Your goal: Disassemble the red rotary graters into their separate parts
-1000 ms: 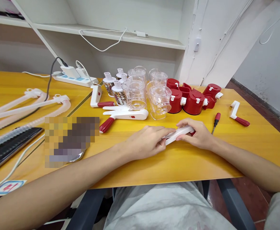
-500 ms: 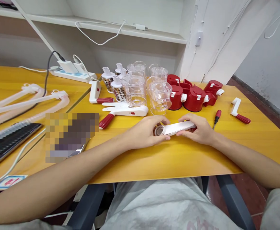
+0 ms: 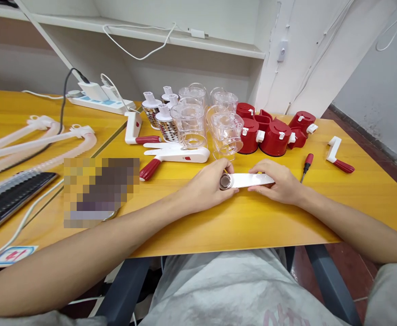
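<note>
Crank (image 3: 251, 180), left of screwdriver (image 3: 307, 167), had rolled level within the last second; round end showed, so probably accessible. Fingers part-curled, gripping it: left hand (image 3: 215, 182) farther from screwdriver, right hand (image 3: 275, 181) nearer.

On your left, adapters (image 3: 94, 92) sit in a white power strip (image 3: 119, 107), and pale hoses (image 3: 80, 147) lie partly over a dark flat device (image 3: 18, 199); ahead of you, a white cable (image 3: 141, 59) droops over a shelf (image 3: 225, 46).
</note>
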The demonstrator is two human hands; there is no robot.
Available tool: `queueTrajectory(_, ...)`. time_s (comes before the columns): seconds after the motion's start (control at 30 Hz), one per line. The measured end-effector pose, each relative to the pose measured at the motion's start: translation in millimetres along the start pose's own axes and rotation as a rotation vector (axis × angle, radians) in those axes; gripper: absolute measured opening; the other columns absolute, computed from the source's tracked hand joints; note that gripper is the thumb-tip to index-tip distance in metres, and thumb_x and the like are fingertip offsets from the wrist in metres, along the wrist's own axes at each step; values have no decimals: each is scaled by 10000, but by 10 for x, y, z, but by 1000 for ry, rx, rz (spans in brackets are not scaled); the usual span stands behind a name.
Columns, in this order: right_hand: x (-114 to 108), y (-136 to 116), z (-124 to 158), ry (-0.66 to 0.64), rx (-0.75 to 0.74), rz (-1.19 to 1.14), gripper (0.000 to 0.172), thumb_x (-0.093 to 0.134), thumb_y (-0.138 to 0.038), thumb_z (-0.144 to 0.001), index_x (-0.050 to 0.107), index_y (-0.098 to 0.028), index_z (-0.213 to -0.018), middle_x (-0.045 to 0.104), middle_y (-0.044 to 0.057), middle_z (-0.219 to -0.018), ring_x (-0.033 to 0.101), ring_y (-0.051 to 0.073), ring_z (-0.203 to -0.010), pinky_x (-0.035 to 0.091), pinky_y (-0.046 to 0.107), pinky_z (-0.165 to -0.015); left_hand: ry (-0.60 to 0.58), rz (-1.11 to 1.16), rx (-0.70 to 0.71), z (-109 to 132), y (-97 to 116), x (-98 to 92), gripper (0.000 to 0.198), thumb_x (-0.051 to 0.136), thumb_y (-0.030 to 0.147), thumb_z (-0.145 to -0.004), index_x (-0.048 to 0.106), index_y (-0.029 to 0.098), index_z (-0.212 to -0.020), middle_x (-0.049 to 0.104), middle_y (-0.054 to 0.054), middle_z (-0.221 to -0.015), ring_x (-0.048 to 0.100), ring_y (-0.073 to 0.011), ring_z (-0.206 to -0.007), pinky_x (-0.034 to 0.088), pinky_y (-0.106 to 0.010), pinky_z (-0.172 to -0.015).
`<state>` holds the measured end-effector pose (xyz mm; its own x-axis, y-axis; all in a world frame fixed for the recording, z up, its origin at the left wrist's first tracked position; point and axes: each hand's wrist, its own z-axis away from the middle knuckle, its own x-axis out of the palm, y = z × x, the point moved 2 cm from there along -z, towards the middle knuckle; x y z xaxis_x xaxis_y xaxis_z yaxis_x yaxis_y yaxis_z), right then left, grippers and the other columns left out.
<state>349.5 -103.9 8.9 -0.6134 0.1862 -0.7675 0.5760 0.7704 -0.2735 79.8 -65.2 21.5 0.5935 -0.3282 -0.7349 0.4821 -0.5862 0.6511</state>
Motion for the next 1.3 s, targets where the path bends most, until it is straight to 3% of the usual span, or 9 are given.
queueTrajectory(0.37,44,-32,12,-15,-36,34,468,769,-586,-1086,732,-205,-1356,807,113,-1235,784,185,-1110,657,303,-897,16,-85,31,11,5,31,309,750,315,-910,555,216,-1128,660,-67,-1065,633,-247,-873,488,-375,-793)
queueTrajectory(0.53,54,-50,27,5,-57,60,530,778,-599,-1078,706,-219,-1440,811,104,-1276,800,183,-1133,658,297,-891,46,-112,102,26,23,28,295,737,261,-899,521,223,-1097,582,-99,-1220,621,-243,-940,527,-390,-840)
queueTrajectory(0.63,64,-47,23,-27,-52,71,545,774,-598,-1080,702,-217,-1464,812,111,-1299,805,193,-1181,674,302,-922,47,-132,104,21,11,41,291,738,244,-903,496,235,-1063,570,-83,-1172,604,-247,-935,509,-386,-820)
queueTrajectory(0.8,54,7,14,-28,-50,61,539,767,-606,-1082,707,-215,-1448,814,112,-1276,806,195,-1167,684,310,-932,40,-106,112,7,1,58,288,738,249,-946,511,230,-1121,611,-79,-1171,605,-237,-906,504,-374,-803)
queueTrajectory(1.0,28,47,15,0,-50,43,518,790,-574,-1073,710,-200,-1422,806,114,-1242,795,187,-1126,687,316,-961,33,-103,110,18,30,25,303,775,287,-999,597,219,-1235,670,-103,-1310,691,-240,-946,572,-395,-867)
queueTrajectory(1.3,37,57,20,-22,8,16,528,785,-588,-1070,717,-205,-1426,807,129,-1288,791,213,-1172,692,357,-1013,58,-102,93,-6,-33,22,322,837,356,-973,614,220,-1162,729,-119,-1271,730,-301,-1036,583,-436,-887)
